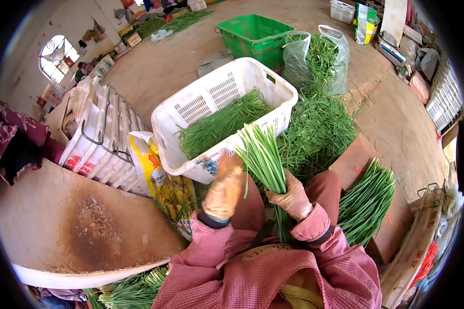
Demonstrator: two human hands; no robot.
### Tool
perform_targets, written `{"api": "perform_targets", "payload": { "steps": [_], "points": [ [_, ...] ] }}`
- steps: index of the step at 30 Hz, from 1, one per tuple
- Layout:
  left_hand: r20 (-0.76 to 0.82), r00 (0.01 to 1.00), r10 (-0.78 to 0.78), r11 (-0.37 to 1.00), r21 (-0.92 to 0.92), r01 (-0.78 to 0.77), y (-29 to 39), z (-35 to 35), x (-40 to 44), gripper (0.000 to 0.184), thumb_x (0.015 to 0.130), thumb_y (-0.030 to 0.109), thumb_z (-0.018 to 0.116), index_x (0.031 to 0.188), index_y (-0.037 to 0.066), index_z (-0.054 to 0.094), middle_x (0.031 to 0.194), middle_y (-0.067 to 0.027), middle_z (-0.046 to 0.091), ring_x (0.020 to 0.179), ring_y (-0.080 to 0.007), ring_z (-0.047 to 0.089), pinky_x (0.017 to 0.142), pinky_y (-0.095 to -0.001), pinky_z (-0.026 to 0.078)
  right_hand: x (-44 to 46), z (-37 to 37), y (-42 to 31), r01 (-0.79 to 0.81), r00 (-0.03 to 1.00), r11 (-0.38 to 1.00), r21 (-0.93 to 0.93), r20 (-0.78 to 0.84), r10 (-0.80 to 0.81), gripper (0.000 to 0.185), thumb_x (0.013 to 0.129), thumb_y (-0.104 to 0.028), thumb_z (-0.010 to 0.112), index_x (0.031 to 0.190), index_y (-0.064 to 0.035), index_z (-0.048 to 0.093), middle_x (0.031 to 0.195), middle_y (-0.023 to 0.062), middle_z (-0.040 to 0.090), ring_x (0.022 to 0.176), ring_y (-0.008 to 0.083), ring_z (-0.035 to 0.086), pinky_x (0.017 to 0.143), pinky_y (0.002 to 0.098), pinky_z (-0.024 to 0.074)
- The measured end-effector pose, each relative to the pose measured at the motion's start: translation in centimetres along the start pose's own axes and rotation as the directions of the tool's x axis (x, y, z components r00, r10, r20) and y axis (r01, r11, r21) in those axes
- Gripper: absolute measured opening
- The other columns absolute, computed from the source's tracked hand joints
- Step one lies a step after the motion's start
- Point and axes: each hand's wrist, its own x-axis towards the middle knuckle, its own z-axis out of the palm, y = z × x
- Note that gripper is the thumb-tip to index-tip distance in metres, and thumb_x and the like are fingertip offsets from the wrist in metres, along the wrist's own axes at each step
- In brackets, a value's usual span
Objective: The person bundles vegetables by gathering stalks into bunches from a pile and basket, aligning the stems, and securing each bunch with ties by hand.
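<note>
Both my hands wear thin, translucent gloves. My right hand is wrapped round a bunch of long green stalks, whose pale ends point up and away from me. To the left of that bunch is my left hand, blurred by motion, its fingers smeared near the white crate's front rim. Just beyond my hands stands the white plastic crate, with a pile of green stalks lying inside. Another pile of stalks rests on a brown board at my right.
Loose greens cover the floor right of the crate. Behind them stand a filled plastic bag and a green tub. Stacked white crates, a yellow sack and a stained curved surface are at left.
</note>
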Motion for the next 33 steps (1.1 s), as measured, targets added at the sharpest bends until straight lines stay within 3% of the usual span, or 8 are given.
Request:
{"api": "perform_targets", "payload": {
  "steps": [3, 5, 12, 14, 27, 29, 31, 33],
  "points": [
    [0.024, 0.870, 0.493, 0.643, 0.664, -0.382, 4.0, 1.2, 0.2, 0.075, 0.071, 0.008, 0.065, 0.133, 0.013, 0.022, 0.129, -0.0134, 0.036, 0.124, -0.0260, 0.026, 0.102, -0.0399, 0.024, 0.1, -0.3, 0.5, 0.011, 1.000, 1.000, 0.017, 0.026, -0.011, 0.046, 0.067, 0.005, 0.058, 0.111, -0.0037, 0.046, 0.086, 0.0004, 0.056, 0.076, 0.0079, 0.052, 0.070, 0.0218, 0.0443],
    [0.462, 0.737, 0.494, -0.400, 0.873, -0.280, 6.3, 1.8, 0.7, 0.069, 0.069, 0.018, 0.070, 0.127, 0.012, 0.035, 0.129, -0.0124, 0.034, 0.123, -0.0264, 0.028, 0.101, -0.0388, 0.027, 0.1, -0.1, 0.7, 0.007, 0.999, 1.000, -0.005, 0.049, -0.007, 0.043, 0.068, 0.005, 0.057, 0.109, -0.0039, 0.047, 0.086, 0.0006, 0.056, 0.076, 0.0078, 0.052, 0.069, 0.0215, 0.0443],
    [0.244, 0.943, 0.228, 0.116, 0.954, -0.275, 3.1, -2.0, 3.1, 0.030, 0.068, 0.016, 0.072, 0.089, -0.001, 0.061, 0.119, -0.0080, 0.045, 0.107, -0.0180, 0.046, 0.092, -0.0313, 0.039, -0.3, 0.0, 0.2, 0.102, 0.995, 0.963, -0.249, 0.040, -0.095, 0.050, 0.067, -0.002, 0.059, 0.115, -0.0050, 0.045, 0.085, 0.0060, 0.059, 0.073, 0.0129, 0.055, 0.070, 0.0245, 0.0458],
    [0.200, 0.971, -0.134, 0.831, 0.556, 0.000, 3.7, -2.5, 3.7, 0.020, 0.074, 0.009, 0.066, 0.089, -0.003, 0.060, 0.114, -0.0084, 0.047, 0.090, -0.0126, 0.053, 0.082, -0.0263, 0.043, -0.4, -0.1, -0.7, 0.101, 0.994, 0.954, -0.282, 0.059, -0.087, 0.050, 0.067, -0.002, 0.059, 0.115, -0.0049, 0.045, 0.085, 0.0064, 0.059, 0.073, 0.0132, 0.055, 0.070, 0.0245, 0.0458],
    [0.426, 0.808, -0.407, 0.593, 0.796, -0.121, 7.1, -1.9, 4.8, 0.023, 0.080, 0.020, 0.059, 0.091, 0.000, 0.059, 0.089, -0.0029, 0.054, 0.087, -0.0142, 0.051, 0.080, -0.0245, 0.039, 0.0, -2.8, -5.3, -0.157, 0.916, 0.986, -0.062, 0.363, 0.169, 0.047, 0.074, 0.012, 0.053, 0.115, -0.0085, 0.045, 0.086, -0.0024, 0.053, 0.071, 0.0065, 0.047, 0.055, 0.0171, 0.0413],
    [0.517, 0.856, 0.012, 0.867, 0.421, -0.266, 6.5, -2.6, 5.0, 0.023, 0.081, 0.024, 0.057, 0.093, 0.004, 0.058, 0.089, -0.0029, 0.055, 0.087, -0.0133, 0.052, 0.079, -0.0235, 0.041, 0.2, -3.6, -5.3, -0.293, 0.900, 0.956, 0.023, 0.343, 0.267, 0.052, 0.072, 0.009, 0.055, 0.119, -0.0077, 0.042, 0.082, -0.0030, 0.053, 0.068, 0.0055, 0.046, 0.054, 0.0185, 0.0409],
    [0.435, 0.900, 0.039, 0.603, 0.708, -0.368, 8.8, -4.2, 6.0, 0.017, 0.079, 0.013, 0.051, 0.094, 0.004, 0.055, 0.089, -0.0050, 0.056, 0.084, -0.0178, 0.053, 0.076, -0.0281, 0.043, -0.2, -4.6, -5.4, -0.256, 0.905, 0.961, -0.101, 0.323, 0.275, 0.056, 0.070, 0.007, 0.057, 0.122, -0.0067, 0.039, 0.076, -0.0034, 0.051, 0.064, 0.0052, 0.045, 0.053, 0.0190, 0.0394],
    [0.481, 0.869, 0.113, -0.187, 0.870, -0.457, 11.8, -7.9, 7.3, 0.018, 0.078, 0.003, 0.045, 0.095, 0.004, 0.053, 0.090, -0.0072, 0.056, 0.081, -0.0224, 0.055, 0.072, -0.0326, 0.046, -0.6, -5.2, -5.3, -0.266, 0.909, 0.958, -0.106, 0.305, 0.285, 0.049, 0.071, 0.003, 0.059, 0.116, -0.0054, 0.043, 0.075, 0.0011, 0.053, 0.061, 0.0090, 0.051, 0.054, 0.0214, 0.0434]
  ]
}}
